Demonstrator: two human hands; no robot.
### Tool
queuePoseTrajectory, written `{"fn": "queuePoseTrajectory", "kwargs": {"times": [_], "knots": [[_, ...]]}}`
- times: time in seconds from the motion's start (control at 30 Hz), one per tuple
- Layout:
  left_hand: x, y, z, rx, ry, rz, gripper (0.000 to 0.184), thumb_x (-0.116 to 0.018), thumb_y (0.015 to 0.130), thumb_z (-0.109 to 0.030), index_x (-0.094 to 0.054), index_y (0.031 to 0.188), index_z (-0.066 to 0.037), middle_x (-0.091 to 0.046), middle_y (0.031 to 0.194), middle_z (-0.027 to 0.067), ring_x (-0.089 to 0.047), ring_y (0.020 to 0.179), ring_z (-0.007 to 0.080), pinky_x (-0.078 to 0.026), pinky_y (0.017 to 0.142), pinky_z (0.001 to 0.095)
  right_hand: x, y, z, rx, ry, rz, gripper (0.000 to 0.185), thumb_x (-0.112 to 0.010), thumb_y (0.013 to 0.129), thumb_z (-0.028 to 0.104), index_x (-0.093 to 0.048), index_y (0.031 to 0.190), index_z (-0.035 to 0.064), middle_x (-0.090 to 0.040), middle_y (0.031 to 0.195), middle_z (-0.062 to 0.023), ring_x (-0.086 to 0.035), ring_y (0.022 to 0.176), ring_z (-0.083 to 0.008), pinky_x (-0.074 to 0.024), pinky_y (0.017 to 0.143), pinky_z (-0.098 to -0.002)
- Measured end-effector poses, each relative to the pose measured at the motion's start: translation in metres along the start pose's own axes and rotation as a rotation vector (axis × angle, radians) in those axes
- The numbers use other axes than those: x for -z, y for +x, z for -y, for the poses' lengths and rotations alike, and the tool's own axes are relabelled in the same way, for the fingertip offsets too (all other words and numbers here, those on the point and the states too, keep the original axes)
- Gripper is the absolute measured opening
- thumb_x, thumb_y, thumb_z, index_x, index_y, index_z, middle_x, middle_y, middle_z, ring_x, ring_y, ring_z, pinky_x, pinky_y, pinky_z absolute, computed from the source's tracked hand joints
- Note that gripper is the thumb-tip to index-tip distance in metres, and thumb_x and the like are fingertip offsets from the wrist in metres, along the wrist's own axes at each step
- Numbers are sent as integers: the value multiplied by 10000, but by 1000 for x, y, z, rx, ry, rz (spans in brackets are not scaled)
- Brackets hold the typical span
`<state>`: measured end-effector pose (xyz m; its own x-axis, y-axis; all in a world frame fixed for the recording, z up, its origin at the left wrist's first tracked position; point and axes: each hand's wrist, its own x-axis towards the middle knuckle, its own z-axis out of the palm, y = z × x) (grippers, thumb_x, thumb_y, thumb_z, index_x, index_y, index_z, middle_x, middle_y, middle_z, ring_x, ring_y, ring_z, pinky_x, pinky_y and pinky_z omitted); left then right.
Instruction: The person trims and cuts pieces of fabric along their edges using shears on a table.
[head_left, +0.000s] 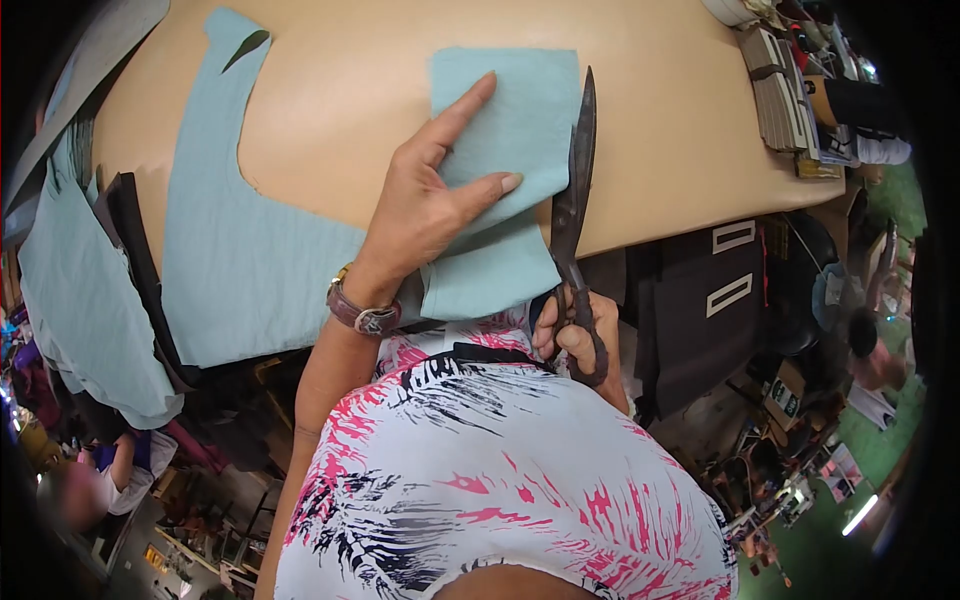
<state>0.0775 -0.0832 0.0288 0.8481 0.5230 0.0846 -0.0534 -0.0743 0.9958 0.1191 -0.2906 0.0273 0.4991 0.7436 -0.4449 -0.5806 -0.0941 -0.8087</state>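
Observation:
My left hand lies flat with fingers apart on a light blue-green piece of cloth, pressing it to the table. My right hand is closed around the handles of large dark scissors at the table's front edge. Their blades point away from me along the right edge of the cloth and look nearly closed. Below my left hand, a folded flap of the same fabric hangs toward my lap. A larger curved blue-green fabric panel spreads across the table to the left of my left wrist.
The tan tabletop fills the upper view. A stack of blue-green cloth pieces hangs over its left end. Bundled card-like pieces stand at the right end. Dark fabric with white rectangles hangs below the front edge. Other people are partly visible at both sides.

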Motion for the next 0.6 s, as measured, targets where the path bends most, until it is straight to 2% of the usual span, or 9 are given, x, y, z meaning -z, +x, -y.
{"fn": "queuePoseTrajectory", "kwargs": {"times": [0.33,0.6], "knots": [[-1,-5,1,7,25,25,667,-675,694,-12,-379,1292,-11,-450,1279,130,-420,1174,191,-316,985,298,0,4,2,-9,-7,-24,191,-670,673,111,-547,720,-28,-558,599,-67,-542,509,-106,-442,480,-211],[0,-7,1,13,34,19,670,-677,691,-7,-381,1291,-14,-445,1284,128,-413,1183,191,-309,992,297,1,2,-1,-23,2,-35,230,-691,703,165,-548,716,-16,-558,612,-54,-523,500,-88,-431,469,-197]]}}
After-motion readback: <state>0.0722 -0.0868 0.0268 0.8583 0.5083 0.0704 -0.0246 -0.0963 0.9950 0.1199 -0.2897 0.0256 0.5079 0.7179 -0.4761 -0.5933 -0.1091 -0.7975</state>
